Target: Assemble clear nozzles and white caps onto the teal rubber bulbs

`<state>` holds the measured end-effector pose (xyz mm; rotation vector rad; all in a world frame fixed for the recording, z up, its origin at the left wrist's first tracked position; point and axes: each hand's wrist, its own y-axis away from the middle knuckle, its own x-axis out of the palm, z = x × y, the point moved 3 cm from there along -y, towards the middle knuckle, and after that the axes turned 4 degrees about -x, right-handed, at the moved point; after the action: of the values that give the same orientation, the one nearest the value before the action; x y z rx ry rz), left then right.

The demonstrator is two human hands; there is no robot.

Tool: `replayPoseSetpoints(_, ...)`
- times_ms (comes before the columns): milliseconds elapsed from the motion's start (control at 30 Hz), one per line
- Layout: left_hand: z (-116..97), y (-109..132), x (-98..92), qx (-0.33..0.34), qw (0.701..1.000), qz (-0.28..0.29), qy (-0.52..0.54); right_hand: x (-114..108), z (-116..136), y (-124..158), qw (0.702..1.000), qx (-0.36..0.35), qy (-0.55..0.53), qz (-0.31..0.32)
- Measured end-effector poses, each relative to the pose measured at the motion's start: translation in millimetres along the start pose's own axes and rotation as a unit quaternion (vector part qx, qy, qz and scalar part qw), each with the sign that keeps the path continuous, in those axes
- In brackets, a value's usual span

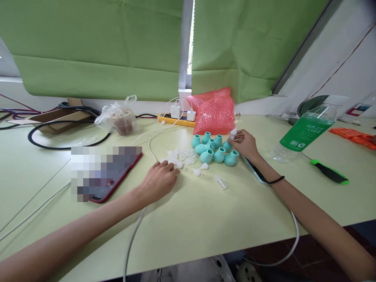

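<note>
My right hand (244, 145) pinches a small white teardrop-shaped plastic piece (234, 131) between thumb and fingertips, just above the back right of a cluster of turquoise bulb-shaped pots (219, 155). Most of these pots stand with their mouths up; one lies on its side. My left hand (161, 181) is palm down on the table with its fingers curled together, at the front left edge of a pile of small translucent white plastic parts (185, 156). Whatever its fingertips hold, if anything, is hidden. A clear little tube (221, 183) lies in front of the pots.
A phone in a red case (117, 184) lies left; another phone (255, 169) is under my right wrist. Pink bubble wrap (214, 113) and a yellow power strip (167, 120) sit behind. A tilted bottle (307, 131) and green-black screwdriver (330, 172) are right. White cables cross the table.
</note>
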<state>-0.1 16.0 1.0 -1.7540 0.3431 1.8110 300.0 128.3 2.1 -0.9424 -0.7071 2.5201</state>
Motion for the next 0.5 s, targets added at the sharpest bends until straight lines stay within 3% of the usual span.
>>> replayPoseSetpoints(267,4,1,3.6,0.033,0.983,-0.087,0.160,3,8,5,0.999,-0.048,-0.001,-0.007)
replayPoseSetpoints(400,5,1,7.3,0.066,0.974,-0.095,0.196,3,7,4,0.998,-0.049,0.030,0.026)
replayPoseSetpoints(500,7,0,8.1,0.065,0.974,-0.093,0.195,-1,12,6,0.997,-0.070,0.041,-0.018)
